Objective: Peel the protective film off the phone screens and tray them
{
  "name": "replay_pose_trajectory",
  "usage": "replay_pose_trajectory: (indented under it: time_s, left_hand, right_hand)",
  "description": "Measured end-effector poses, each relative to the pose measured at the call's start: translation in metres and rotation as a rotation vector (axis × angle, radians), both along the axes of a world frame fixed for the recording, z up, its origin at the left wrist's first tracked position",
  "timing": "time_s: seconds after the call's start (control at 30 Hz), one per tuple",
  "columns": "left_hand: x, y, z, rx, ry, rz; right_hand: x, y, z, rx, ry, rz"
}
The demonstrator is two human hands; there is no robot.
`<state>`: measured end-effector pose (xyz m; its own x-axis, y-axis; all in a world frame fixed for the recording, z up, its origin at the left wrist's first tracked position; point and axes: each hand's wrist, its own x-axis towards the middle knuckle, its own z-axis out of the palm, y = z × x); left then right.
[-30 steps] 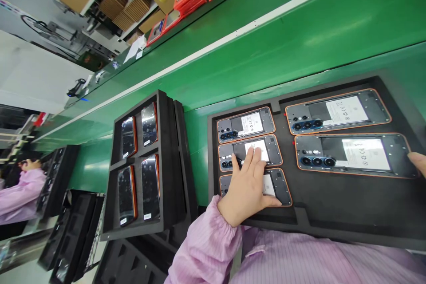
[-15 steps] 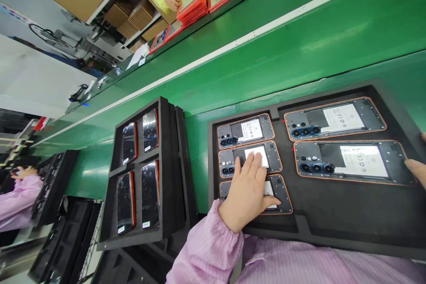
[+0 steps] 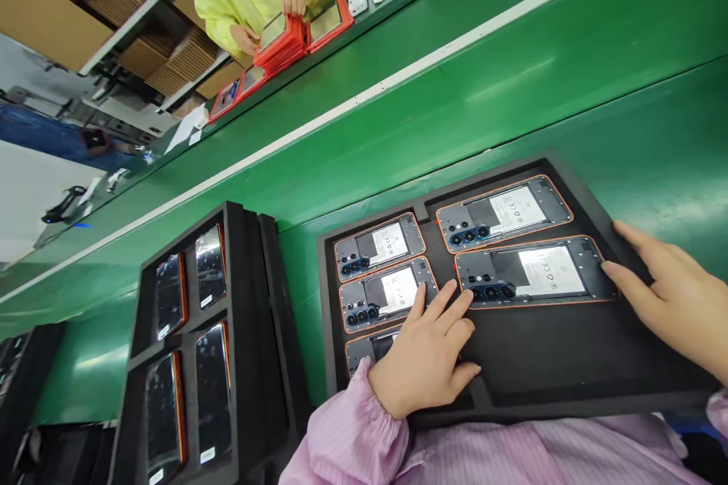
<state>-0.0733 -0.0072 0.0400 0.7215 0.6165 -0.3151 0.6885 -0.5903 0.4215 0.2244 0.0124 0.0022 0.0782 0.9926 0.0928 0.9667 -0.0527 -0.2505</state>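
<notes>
In the head view, my left hand [image 3: 429,352] lies palm down with fingers spread over a black foam tray [image 3: 546,356]. It covers much of the lowest phone [image 3: 361,352] in the left column; its fingertips reach the middle phone [image 3: 381,292] and the camera end of the large lower-right phone [image 3: 546,273]. My right hand [image 3: 665,292] grips the tray's right edge, thumb inside by that phone's end, fingers over the rim. Two more phones, an upper-left one [image 3: 380,246] and an upper-right one [image 3: 503,212], lie without back covers, showing white battery labels.
Left of the tray, a stacked black foam tray [image 3: 242,364] holds several phones with orange edges, screens up. Across the green bench [image 3: 398,121], a person in yellow handles a stack of red-framed pieces [image 3: 281,45]. A black handheld scanner [image 3: 62,204] lies far left.
The view has turned, so the trays appear further left and lower. My right hand has come further into view at the tray's edge. My left hand has slid right across the phones.
</notes>
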Motion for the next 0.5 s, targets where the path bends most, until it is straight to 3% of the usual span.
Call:
replay_pose_trajectory:
  time_s: [0.2,0.5]
  left_hand:
    - [0.007,0.007,0.002,0.015,-0.024,-0.02]
    - [0.027,0.017,0.002,0.079,-0.036,-0.121]
  right_hand:
    - [-0.007,0.003,0.012,-0.032,0.064,-0.018]
    - [-0.006,0.005,0.013,0.011,0.134,-0.014]
